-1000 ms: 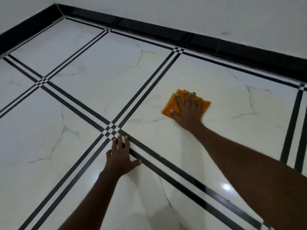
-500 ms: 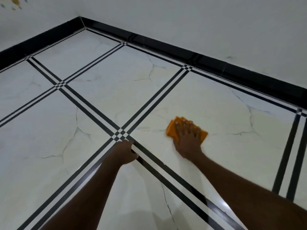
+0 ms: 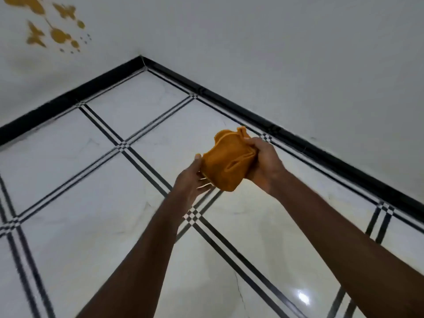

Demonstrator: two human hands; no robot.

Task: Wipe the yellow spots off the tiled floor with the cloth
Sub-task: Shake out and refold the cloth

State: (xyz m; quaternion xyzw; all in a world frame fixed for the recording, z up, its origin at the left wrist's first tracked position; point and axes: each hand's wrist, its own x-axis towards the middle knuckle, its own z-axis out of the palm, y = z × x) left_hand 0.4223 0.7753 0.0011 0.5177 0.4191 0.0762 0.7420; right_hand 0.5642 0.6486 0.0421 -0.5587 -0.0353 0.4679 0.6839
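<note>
The orange cloth [image 3: 227,162] is bunched up and held in the air above the white marble-look tiled floor [image 3: 91,203]. My right hand [image 3: 266,164] grips its right side with the fingers closed on the fabric. My left hand [image 3: 192,180] holds its left lower edge, thumb on top and fingers beneath. No yellow spots show on the tiles in view.
Black double lines [image 3: 142,166] cross the floor between tiles. A black skirting [image 3: 298,143] runs along two white walls that meet in a corner at the back. Orange-yellow butterfly shapes [image 3: 52,26] mark the left wall at the top left.
The right hand has lifted the cloth off the floor. The left hand has left the tile and taken hold of the cloth too. The view has tilted up toward the corner.
</note>
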